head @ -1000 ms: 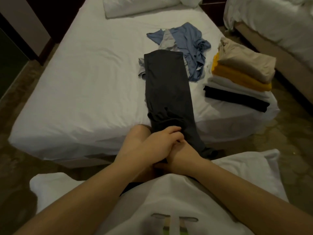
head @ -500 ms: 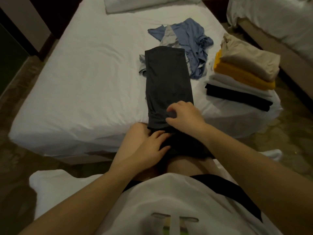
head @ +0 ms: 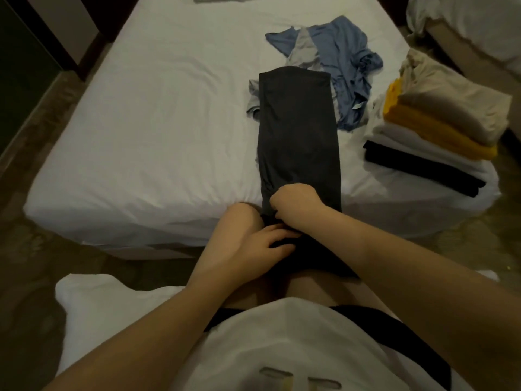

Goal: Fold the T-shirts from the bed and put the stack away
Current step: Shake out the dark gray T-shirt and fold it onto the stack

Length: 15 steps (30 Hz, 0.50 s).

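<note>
Far left is just the white sheet of the bed (head: 146, 131), a bit wrinkled. Moving in, the left hand (head: 260, 245) sits below the bed's near edge, above the person's knee. Its grip is loose and spread, fingers lying fairly flat on the dark fabric hanging over the edge.

That fabric is the dark grey T-shirt (head: 296, 122), folded into 1 long narrow strip that runs away from the person up the bed, with its near end draping off the mattress. The right hand (head: 296, 200) is right on that near end at the bed's edge, knuckles up, fingers curled, its grip pinching a bunch of the shirt.

Past the strip's far end there's a crumpled blue T-shirt (head: 344, 57) with a light grey garment (head: 303, 50) tangled in, and the strip lies partly over them.

On the bed's right corner sits the folded stack (head: 408, 139): black at the bottom, white, yellow, beige on top. A 2nd bed (head: 479, 21) shows at the far right.
</note>
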Available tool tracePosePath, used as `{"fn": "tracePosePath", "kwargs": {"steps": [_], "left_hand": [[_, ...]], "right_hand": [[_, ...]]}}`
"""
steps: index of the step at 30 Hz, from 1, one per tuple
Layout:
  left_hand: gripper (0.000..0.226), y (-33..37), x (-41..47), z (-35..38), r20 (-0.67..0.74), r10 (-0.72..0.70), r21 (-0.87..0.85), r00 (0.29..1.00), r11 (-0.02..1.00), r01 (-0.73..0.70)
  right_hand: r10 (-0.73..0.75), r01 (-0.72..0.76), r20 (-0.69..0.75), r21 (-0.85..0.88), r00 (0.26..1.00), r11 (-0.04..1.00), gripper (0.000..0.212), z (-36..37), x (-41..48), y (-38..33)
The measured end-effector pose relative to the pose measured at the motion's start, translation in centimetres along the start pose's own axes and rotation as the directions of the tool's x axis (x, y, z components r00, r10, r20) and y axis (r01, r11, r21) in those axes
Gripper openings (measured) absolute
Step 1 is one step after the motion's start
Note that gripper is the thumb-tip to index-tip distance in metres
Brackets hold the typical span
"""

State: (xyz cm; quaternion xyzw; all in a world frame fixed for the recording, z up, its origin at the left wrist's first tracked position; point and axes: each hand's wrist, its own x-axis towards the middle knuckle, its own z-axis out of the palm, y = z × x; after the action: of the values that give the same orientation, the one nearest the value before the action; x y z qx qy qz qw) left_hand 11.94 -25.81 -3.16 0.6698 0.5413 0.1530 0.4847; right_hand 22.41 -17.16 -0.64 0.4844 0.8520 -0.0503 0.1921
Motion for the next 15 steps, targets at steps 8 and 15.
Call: {"fn": "tracePosePath", "kwargs": {"steps": [8, 15], "left_hand": [[0.029, -0.3, -0.1, 0.1, -0.019, 0.008, -0.038, 1.000, 0.999, -0.009], [0.033, 0.1, -0.6, 0.1, -0.020, 0.030, 0.028, 0.999, 0.999, -0.030]], "right_hand": [[0.439, -0.265, 0.057, 0.863, 0.897, 0.430, 0.024, -0.6, 0.3, 4.6], [0.520, -0.427, 0.314, 0.897, 0.794, 0.111, 0.030, 5.4, -0.2, 8.7]]}}
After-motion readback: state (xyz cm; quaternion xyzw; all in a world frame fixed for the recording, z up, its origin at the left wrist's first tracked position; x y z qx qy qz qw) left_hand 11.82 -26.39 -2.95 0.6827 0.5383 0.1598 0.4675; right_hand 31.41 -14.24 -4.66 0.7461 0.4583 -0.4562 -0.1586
